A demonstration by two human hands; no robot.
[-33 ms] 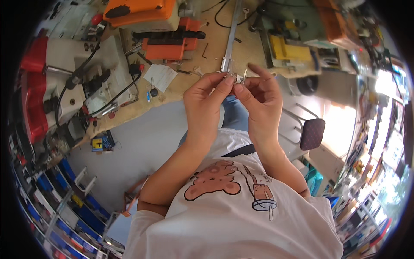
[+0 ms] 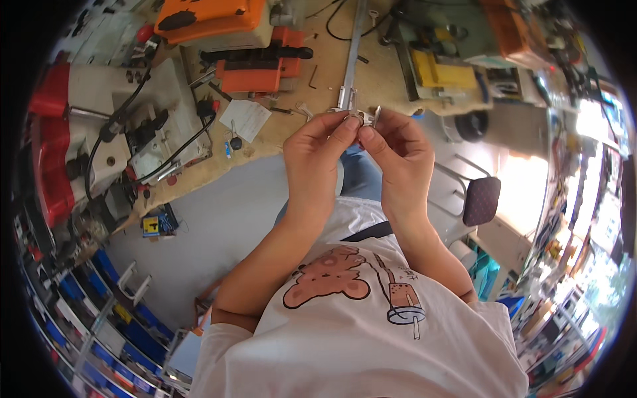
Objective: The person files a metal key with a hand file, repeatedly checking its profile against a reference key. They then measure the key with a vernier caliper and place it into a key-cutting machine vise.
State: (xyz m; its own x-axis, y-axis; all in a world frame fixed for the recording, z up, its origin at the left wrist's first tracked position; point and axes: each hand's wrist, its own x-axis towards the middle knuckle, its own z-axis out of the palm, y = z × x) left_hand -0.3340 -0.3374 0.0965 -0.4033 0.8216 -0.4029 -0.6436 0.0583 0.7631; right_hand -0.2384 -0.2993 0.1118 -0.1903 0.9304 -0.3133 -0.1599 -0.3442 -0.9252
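Both my hands meet at the bench's near edge, over my lap. Between thumb and index finger, my left hand (image 2: 316, 147) pinches a small metal key ring (image 2: 359, 117). From the other side my right hand (image 2: 402, 147) grips the same ring with its thumb, other fingers curled. A silvery key (image 2: 378, 113) stands up beside the right fingers; its lower part is hidden. Just beyond the fingertips lies a metal caliper (image 2: 350, 73), its long beam pointing away from me. Whether it touches the ring I cannot tell.
Left on the bench (image 2: 219, 169) stand a red-and-white machine (image 2: 99, 132) and an orange one (image 2: 209, 20). A paper slip (image 2: 245, 119) and a black-headed key (image 2: 236, 142) lie near its edge. A yellow block (image 2: 443, 69) sits right, with a chair (image 2: 480, 201) beyond.
My right index finger, raised before, has curled in beside the key. Both hands otherwise stay in place on the ring. The view has shifted slightly.
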